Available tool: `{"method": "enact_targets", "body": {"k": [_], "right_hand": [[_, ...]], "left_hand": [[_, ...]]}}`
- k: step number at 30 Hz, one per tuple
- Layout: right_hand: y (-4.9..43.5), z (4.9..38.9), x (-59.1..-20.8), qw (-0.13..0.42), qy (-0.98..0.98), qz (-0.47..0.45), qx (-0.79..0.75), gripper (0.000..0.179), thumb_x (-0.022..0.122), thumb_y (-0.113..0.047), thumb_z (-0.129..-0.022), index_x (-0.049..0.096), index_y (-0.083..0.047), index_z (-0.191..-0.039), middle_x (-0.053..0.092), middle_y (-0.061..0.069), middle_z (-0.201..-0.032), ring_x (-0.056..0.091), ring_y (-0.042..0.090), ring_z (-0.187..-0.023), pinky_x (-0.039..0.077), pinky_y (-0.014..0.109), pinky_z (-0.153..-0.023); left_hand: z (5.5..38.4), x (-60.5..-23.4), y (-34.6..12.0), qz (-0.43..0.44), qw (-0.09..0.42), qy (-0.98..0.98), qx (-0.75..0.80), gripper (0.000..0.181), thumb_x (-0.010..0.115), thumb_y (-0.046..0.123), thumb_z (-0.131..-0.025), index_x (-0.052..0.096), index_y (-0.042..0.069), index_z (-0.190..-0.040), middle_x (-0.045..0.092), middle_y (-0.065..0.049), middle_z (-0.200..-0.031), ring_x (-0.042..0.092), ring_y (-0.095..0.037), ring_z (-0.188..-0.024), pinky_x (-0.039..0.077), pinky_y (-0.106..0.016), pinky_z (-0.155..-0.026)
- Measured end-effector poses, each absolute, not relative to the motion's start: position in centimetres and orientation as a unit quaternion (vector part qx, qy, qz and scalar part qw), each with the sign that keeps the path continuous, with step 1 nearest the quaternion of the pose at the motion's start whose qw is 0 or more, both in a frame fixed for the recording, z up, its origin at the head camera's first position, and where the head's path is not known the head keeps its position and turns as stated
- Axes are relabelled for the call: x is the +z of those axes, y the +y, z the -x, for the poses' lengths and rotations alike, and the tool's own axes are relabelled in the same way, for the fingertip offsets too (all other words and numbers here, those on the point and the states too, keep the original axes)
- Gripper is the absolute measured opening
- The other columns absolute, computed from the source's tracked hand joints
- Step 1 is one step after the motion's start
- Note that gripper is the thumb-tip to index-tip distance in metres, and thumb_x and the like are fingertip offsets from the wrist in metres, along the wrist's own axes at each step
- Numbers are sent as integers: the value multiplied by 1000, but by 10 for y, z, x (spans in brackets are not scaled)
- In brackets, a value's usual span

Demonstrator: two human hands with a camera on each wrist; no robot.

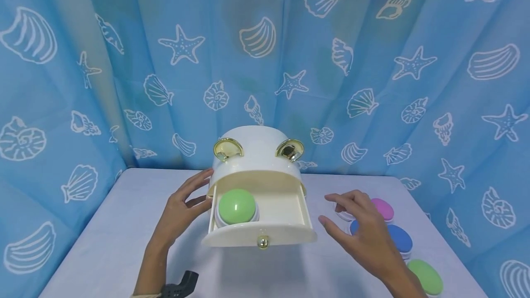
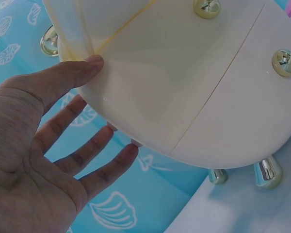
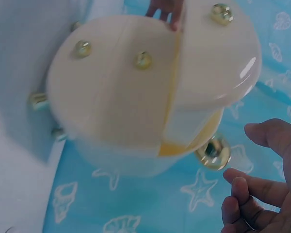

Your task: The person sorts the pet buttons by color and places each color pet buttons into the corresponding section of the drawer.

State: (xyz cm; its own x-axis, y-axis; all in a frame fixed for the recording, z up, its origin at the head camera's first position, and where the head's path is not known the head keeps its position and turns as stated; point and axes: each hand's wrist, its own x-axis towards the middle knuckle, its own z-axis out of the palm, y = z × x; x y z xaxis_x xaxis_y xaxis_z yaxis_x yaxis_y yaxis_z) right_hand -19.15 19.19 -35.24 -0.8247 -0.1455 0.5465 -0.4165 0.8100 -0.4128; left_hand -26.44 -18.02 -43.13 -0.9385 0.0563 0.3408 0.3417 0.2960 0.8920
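Note:
A small white drawer cabinet (image 1: pixel 258 162) with gold ear-shaped trims stands on the table, its top drawer (image 1: pixel 285 233) pulled out. Inside the drawer, on the left, sits a round white container with a green lid (image 1: pixel 237 206). My left hand (image 1: pixel 180 210) holds the cabinet's left side; in the left wrist view its thumb (image 2: pixel 89 68) rests on the front by the edge, with the fingers behind the rounded side. To the right of the drawer, my right hand (image 1: pixel 364 231) hovers with thumb and fingers apart, holding nothing.
Right of the cabinet, partly behind my right hand, several round containers stand on the table, with pink (image 1: pixel 383 209), blue (image 1: pixel 400 239) and green (image 1: pixel 426 277) lids. Gold knobs (image 3: pixel 143 59) stick out from the cabinet front. A blue shell-patterned curtain (image 1: pixel 256 82) hangs around the table (image 1: pixel 136 187).

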Motion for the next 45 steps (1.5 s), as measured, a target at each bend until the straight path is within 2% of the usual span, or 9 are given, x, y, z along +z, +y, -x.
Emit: {"method": "enact_targets", "body": {"k": [3, 7, 10, 17, 25, 31, 38, 45], "right_hand": [[203, 190, -360, 247, -923, -130, 264, 42, 86, -27, -81, 72, -20, -120, 57, -9, -100, 55, 10, -95, 58, 30, -74], [216, 188, -368, 238, -935, -98, 246, 45, 86, -29, -80, 72, -16, -121, 57, -6, -99, 57, 14, -93, 60, 38, -76], [225, 185, -375, 231, -942, -79, 229, 47, 87, -30, -79, 71, -15, -121, 56, -3, -96, 53, 17, -91, 57, 42, -77], [249, 181, -393, 203, -956, -45, 208, 49, 87, -28, -78, 70, -13, -121, 54, -1, -98, 50, 20, -97, 46, 48, -78], [269, 175, -408, 150, -965, -16, 213, 52, 81, -41, -84, 67, -15, -127, 54, 1, -104, 49, 22, -101, 48, 52, -85], [285, 174, -420, 125, -972, 8, 200, 60, 79, -48, -83, 66, -11, -128, 56, 5, -106, 51, 25, -100, 47, 56, -85], [305, 173, -438, 109, -974, 39, 194, 61, 80, -46, -83, 65, -7, -127, 58, 8, -106, 53, 30, -99, 48, 59, -84], [329, 173, -453, 88, -977, 64, 181, 64, 79, -44, -84, 62, -1, -129, 56, 10, -102, 49, 33, -98, 45, 62, -83]], "left_hand": [[265, -433, -180, 126, 124, -795, -580, 67, 78, 39, -88, 48, 39, -147, 39, 11, -155, 42, -24, -139, 49, -41, -101], [266, -434, -179, 131, 125, -794, -581, 67, 78, 36, -88, 48, 36, -148, 40, 9, -155, 42, -25, -139, 49, -43, -101], [266, -434, -179, 134, 125, -793, -581, 67, 78, 35, -89, 48, 35, -148, 39, 8, -156, 41, -26, -140, 49, -44, -101], [265, -432, -177, 133, 124, -796, -578, 66, 78, 36, -89, 48, 41, -147, 39, 15, -154, 42, -22, -139, 50, -39, -100], [265, -433, -178, 132, 121, -797, -577, 66, 77, 36, -89, 47, 41, -148, 39, 12, -156, 42, -22, -139, 49, -39, -100], [265, -434, -180, 132, 120, -799, -574, 65, 77, 34, -90, 47, 41, -147, 39, 16, -154, 41, -22, -140, 50, -38, -100], [263, -433, -181, 131, 127, -802, -568, 65, 76, 35, -91, 46, 41, -148, 38, 17, -154, 42, -22, -139, 49, -37, -100], [263, -434, -180, 130, 133, -806, -562, 65, 76, 36, -90, 46, 41, -148, 38, 16, -155, 42, -22, -139, 49, -36, -99]]}}
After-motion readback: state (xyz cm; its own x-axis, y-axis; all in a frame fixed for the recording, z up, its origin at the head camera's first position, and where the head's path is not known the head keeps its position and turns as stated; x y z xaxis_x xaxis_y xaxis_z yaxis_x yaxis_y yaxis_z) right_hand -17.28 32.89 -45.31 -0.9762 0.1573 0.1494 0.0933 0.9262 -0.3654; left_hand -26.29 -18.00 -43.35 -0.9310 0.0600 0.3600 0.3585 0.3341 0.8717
